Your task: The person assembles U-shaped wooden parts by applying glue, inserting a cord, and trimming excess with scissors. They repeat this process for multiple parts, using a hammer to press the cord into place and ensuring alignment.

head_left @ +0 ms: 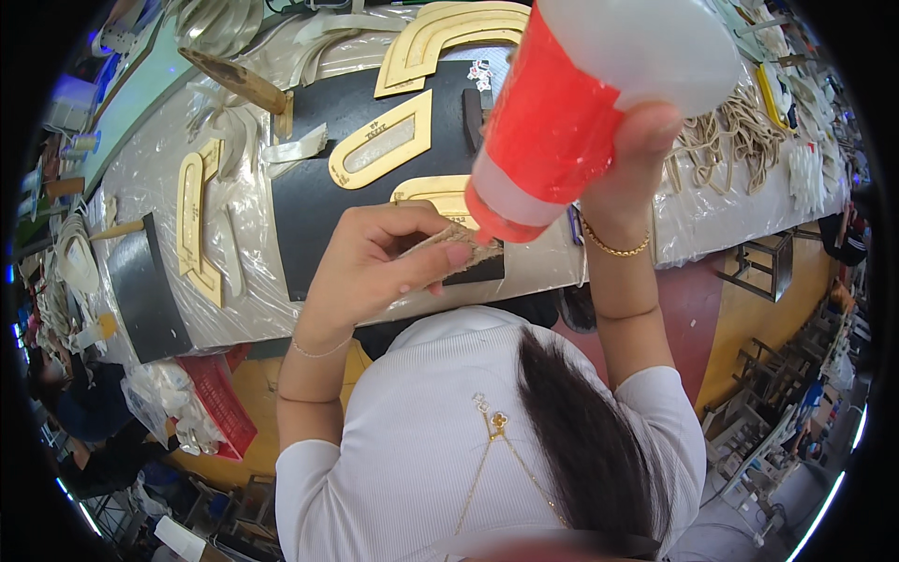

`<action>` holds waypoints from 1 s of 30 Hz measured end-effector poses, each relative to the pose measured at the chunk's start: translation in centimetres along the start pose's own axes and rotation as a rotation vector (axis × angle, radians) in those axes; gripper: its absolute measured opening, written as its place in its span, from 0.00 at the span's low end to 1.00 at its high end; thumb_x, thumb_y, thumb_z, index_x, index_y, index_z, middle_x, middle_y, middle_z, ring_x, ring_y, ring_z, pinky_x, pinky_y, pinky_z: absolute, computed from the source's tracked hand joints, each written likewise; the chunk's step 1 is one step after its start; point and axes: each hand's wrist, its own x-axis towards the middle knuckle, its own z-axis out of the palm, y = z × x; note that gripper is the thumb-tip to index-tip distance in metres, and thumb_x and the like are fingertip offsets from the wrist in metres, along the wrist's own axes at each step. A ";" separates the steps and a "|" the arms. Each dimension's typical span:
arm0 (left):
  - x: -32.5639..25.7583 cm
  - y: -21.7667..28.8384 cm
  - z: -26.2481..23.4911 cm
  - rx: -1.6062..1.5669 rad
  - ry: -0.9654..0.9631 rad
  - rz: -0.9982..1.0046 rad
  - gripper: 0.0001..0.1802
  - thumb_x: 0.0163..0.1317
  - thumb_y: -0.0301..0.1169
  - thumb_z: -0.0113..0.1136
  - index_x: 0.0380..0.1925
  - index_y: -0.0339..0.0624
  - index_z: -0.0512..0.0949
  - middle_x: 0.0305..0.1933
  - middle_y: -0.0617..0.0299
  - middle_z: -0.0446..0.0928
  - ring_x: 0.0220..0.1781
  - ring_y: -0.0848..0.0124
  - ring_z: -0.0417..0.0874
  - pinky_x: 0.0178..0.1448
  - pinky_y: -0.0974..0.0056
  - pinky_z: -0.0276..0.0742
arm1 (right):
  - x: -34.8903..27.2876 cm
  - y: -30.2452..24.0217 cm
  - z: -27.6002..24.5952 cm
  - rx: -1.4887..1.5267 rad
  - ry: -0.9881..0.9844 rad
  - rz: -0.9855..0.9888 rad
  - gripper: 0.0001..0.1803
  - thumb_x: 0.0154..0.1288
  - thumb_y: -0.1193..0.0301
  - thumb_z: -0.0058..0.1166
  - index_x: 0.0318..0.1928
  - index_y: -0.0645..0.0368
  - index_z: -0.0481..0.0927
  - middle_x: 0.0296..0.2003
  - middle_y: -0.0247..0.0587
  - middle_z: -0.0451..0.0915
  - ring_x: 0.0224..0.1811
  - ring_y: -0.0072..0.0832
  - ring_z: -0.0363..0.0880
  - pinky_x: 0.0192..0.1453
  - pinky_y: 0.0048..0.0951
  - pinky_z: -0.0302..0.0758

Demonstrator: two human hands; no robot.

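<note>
Okay, one rough tan piece of material point(473, 253) is above the near edge of the black flat board point(309, 215); left hand point(361, 248) pinches it, thumb against index, gap closed down to its thickness; right hand point(632, 164) wraps one translucent white plastic bottle with a red band point(567, 112), thumb showing, other fingers hidden; bottle upside down, tip at the piece, contact unclear; at least four pale yellow flat templates point(384, 140) around, dark printed marks on some; black board surface shows between templates and left of the left hand; plastic-covered table point(543, 267) has its near edge close to the body; one bundle of tan cords point(735, 136) right; one red plastic basket point(225, 403) lower left.
</note>
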 end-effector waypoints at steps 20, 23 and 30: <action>-5.4 -6.9 -12.6 0.159 0.780 0.118 0.14 0.67 0.33 0.66 0.48 0.36 0.81 0.40 0.62 0.80 0.35 0.75 0.83 0.37 0.73 0.78 | -0.5 -2.9 -4.7 -0.079 -0.168 -0.264 0.68 0.37 0.24 0.67 0.66 0.68 0.65 0.57 0.54 0.77 0.56 0.49 0.81 0.63 0.53 0.78; -6.8 -11.7 -18.0 0.346 1.130 0.176 0.15 0.66 0.31 0.67 0.51 0.38 0.81 0.39 0.62 0.81 0.39 0.73 0.82 0.43 0.71 0.78 | -3.8 0.0 -4.9 -0.315 0.045 -0.148 0.57 0.41 0.40 0.75 0.63 0.68 0.70 0.54 0.51 0.80 0.53 0.42 0.82 0.60 0.41 0.79; -6.3 -15.1 -18.1 1.337 1.317 -0.070 0.23 0.61 0.39 0.71 0.56 0.45 0.82 0.60 0.52 0.75 0.60 0.51 0.72 0.65 0.51 0.69 | -6.9 4.1 -6.3 -0.138 -0.209 0.096 0.57 0.40 0.51 0.83 0.67 0.63 0.65 0.56 0.45 0.79 0.58 0.34 0.80 0.63 0.36 0.78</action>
